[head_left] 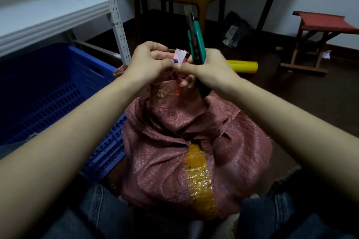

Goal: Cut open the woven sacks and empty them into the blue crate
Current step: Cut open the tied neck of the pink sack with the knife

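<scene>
At far left, well away from the fingers, sits the blue crate (48, 91) under a white shelf (48, 15); its floor looks bare. Moving right, the left hand (147, 62) has its fingers pinched narrow around the gathered neck of a reddish woven sack (174, 151), which stands between the person's knees, just beside the crate. At the fingertips a small red-and-white tag or tape scrap (180, 56) sticks up from the neck. Touching it from the right, the right hand (211, 68) grips a green utility knife (198, 48) in its palm, blade extended and pointing up and away, while thumb and forefinger pick at the tie. A strip of yellow tape (200, 180) runs down the sack, below both hands. Right of the fingers lie a yellow roll (242, 66) and a red stool (320, 40).

The sack appears still closed. Best practice here — keep the blade angled away from the left fingers, hold the neck taut, and cut just above the pinch.
</scene>
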A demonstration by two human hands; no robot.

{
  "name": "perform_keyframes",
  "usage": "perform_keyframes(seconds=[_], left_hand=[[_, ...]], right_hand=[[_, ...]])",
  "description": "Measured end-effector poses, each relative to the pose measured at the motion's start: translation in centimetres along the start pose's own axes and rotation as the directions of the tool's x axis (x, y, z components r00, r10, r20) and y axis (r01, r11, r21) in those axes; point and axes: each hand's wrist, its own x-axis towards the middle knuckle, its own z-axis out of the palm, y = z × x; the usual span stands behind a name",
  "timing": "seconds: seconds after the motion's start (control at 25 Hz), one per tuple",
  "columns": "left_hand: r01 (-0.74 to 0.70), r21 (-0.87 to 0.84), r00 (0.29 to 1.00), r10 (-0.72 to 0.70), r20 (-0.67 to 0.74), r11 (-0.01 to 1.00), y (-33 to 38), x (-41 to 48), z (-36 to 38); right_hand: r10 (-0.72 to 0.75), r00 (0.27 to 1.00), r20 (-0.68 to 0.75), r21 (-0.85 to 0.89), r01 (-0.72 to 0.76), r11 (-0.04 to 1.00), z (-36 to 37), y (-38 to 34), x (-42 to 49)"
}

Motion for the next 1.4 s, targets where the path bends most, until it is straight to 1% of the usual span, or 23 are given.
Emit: perform_keyframes(seconds=[0.04,0.12,0.2,0.24,0.28,0.32,0.36,0.4,0.44,0.48,0.56,0.64,0.72,0.76,0.8,0.88,1.0,1.08,1.16,1.24,1.32,1.36,1.4], left_hand=[[0.007,-0.046,1.0,-0.007,-0.006,0.999,0.2,0.0,0.2],[0.035,-0.118,0.999,-0.034,0.01,0.992,0.4,0.0,0.3],[0.045,-0.121,0.999,-0.041,0.035,0.992,0.4,0.1,0.0],[0.028,-0.09,0.999,-0.026,0.024,0.996,0.3,0.2,-0.3],[-0.001,-0.032,1.0,0.0,-0.017,0.999,0.3,0.2,-0.6],[-0.032,0.057,0.996,0.037,-0.084,0.998,0.1,0.4,-1.2],[-0.06,0.201,0.984,0.092,-0.155,0.978,-0.2,0.6,-1.8],[-0.08,0.386,0.968,0.164,-0.191,0.919,-0.4,0.7,-2.5],[-0.088,0.556,0.96,0.219,-0.174,0.826,-0.7,0.7,-3.0],[-0.088,0.673,0.965,0.231,-0.125,0.734,-1.2,0.8,-3.4],[-0.076,0.787,0.991,0.135,-0.01,0.612,-2.3,0.9,-3.6],[-0.088,0.863,0.996,0.06,0.067,0.498,-3.2,1.0,-3.5],[-0.108,0.898,0.992,0.099,0.072,0.426,-3.5,1.0,-3.5],[-0.117,0.899,0.987,0.148,0.059,0.421,-3.5,1.1,-3.6],[-0.131,0.889,0.98,0.195,0.048,0.439,-3.4,1.2,-3.8],[-0.166,0.863,0.971,0.232,0.059,0.476,-3.2,1.5,-4.1],[-0.162,0.881,0.983,0.148,0.106,0.444,-3.6,2.2,-4.1],[-0.127,0.896,0.991,0.097,0.095,0.425,-3.9,2.4,-4.1],[-0.129,0.903,0.992,0.065,0.112,0.409,-3.9,2.3,-4.0],[-0.205,0.877,0.978,0.053,0.203,0.435,-3.9,2.2,-3.8],[-0.273,0.815,0.958,0.068,0.278,0.51,-3.5,2.0,-3.5],[-0.286,0.788,0.954,0.088,0.286,0.545,-3.1,1.8,-3.4],[-0.294,0.766,0.953,0.116,0.279,0.571,-2.8,1.6,-3.2]], right_hand=[[0.011,1.0,0.012,0.038,-0.011,0.999,0.5,0.1,0.0],[0.046,0.999,-0.028,0.081,-0.043,0.996,0.6,0.2,0.2],[0.052,0.994,-0.098,0.054,-0.047,0.997,0.1,0.4,0.5],[0.05,0.989,-0.136,0.025,-0.047,0.999,-0.4,0.5,0.6],[0.052,0.985,-0.164,0.0,-0.053,0.999,-0.8,0.6,0.7],[0.057,0.981,-0.186,-0.019,-0.062,0.998,-1.2,0.8,0.8],[0.062,0.977,-0.203,-0.044,-0.072,0.996,-1.6,1.0,0.8],[0.068,0.973,-0.219,-0.066,-0.084,0.994,-1.9,1.1,0.9],[0.069,0.969,-0.238,-0.084,-0.091,0.992,-2.2,1.2,1.0],[0.07,0.965,-0.254,-0.096,-0.098,0.991,-2.5,1.2,1.0],[0.068,0.962,-0.265,-0.099,-0.097,0.99,-3.0,1.0,1.0],[0.06,0.958,-0.281,-0.108,-0.094,0.99,-3.6,0.5,1.0],[0.045,0.952,-0.303,-0.124,-0.086,0.989,-4.2,0.1,0.8],[0.037,0.951,-0.309,-0.121,-0.077,0.99,-4.5,-0.1,0.7],[0.033,0.95,-0.31,-0.11,-0.071,0.991,-4.8,-0.3,0.6],[0.031,0.954,-0.298,-0.069,-0.054,0.996,-5.5,-0.5,0.5],[-0.011,0.966,-0.257,-0.069,-0.007,0.998,-6.5,-0.9,0.4],[-0.027,0.953,-0.302,-0.09,-0.001,0.996,-6.7,-0.8,0.8],[-0.003,0.925,-0.379,-0.119,-0.046,0.992,-6.8,-0.5,1.1],[0.021,0.884,-0.467,-0.182,-0.119,0.976,-7.0,-0.2,1.4],[-0.026,0.841,-0.54,-0.318,-0.175,0.932,-7.2,-0.4,1.3],[-0.081,0.836,-0.542,-0.381,-0.158,0.911,-6.9,-0.8,1.2],[-0.145,0.846,-0.513,-0.424,-0.103,0.9,-6.6,-1.2,0.9]])
